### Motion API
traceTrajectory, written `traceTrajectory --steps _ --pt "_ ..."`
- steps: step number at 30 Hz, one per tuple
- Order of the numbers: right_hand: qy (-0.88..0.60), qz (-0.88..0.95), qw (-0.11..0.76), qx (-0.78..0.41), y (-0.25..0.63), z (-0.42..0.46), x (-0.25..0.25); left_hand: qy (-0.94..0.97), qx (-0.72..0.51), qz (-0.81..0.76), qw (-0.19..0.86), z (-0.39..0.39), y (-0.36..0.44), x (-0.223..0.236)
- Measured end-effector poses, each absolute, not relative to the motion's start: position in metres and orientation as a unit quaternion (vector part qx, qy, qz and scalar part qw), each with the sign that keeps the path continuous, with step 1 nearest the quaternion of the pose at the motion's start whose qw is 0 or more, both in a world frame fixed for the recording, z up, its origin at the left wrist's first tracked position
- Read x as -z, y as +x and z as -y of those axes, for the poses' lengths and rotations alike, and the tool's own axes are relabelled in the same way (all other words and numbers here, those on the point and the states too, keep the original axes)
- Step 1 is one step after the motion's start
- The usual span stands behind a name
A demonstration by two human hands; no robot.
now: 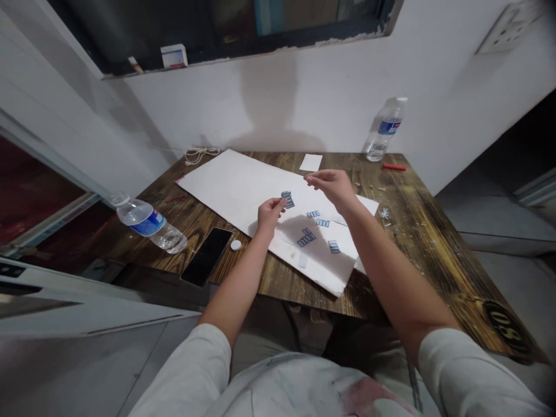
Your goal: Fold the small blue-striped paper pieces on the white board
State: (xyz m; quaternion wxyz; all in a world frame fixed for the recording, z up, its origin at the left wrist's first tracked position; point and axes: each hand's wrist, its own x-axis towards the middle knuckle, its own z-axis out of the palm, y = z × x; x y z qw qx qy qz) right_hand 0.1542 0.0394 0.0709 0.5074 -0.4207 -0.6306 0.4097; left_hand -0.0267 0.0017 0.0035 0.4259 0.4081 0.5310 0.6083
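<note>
Between the thumb and fingers of my left hand (270,215) is a small blue-edged piece with pale slots (288,200), held above the white board (243,185). My right hand (332,186) hovers over the board's far right part, its thumb and fingertips pinched together; whatever they hold, if anything, is too small to make out. Similar blue slotted pieces lie on the board below: a pair (318,218) near the middle, a cluster (306,237) closer to me, and one (333,247) toward the right. A small pale clear square (303,261) rests near the front edge.
On the wooden table (417,231) a water bottle (150,223) leans at left, beside a black phone (207,256) and a white cap (236,245). Another bottle (386,130), a red stick-like object (394,167), white paper (311,162) and a coiled cable (200,154) are farther back. Scraps litter the right side.
</note>
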Motion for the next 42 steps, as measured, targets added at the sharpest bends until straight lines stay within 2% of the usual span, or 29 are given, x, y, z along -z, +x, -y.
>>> traceTrajectory --steps 4,8,11,22,42 --pt "-0.457 0.663 0.47 -0.363 0.178 -0.039 -0.071 0.411 -0.61 -0.527 0.425 -0.001 -0.025 -0.003" --pt "-0.53 0.704 0.381 -0.28 0.202 -0.037 -0.046 0.406 -0.61 -0.531 0.426 -0.001 -0.025 -0.003" --pt "-0.571 0.704 0.351 -0.234 0.217 -0.028 -0.025 0.402 -0.608 -0.536 0.427 -0.002 -0.025 -0.001" --pt "-0.609 0.745 0.226 -0.149 0.244 -0.008 0.01 0.409 -0.605 -0.533 0.426 0.001 -0.021 -0.002" --pt "-0.599 0.78 0.175 -0.038 0.229 0.007 -0.005 0.417 -0.584 -0.559 0.415 -0.003 -0.018 0.007"
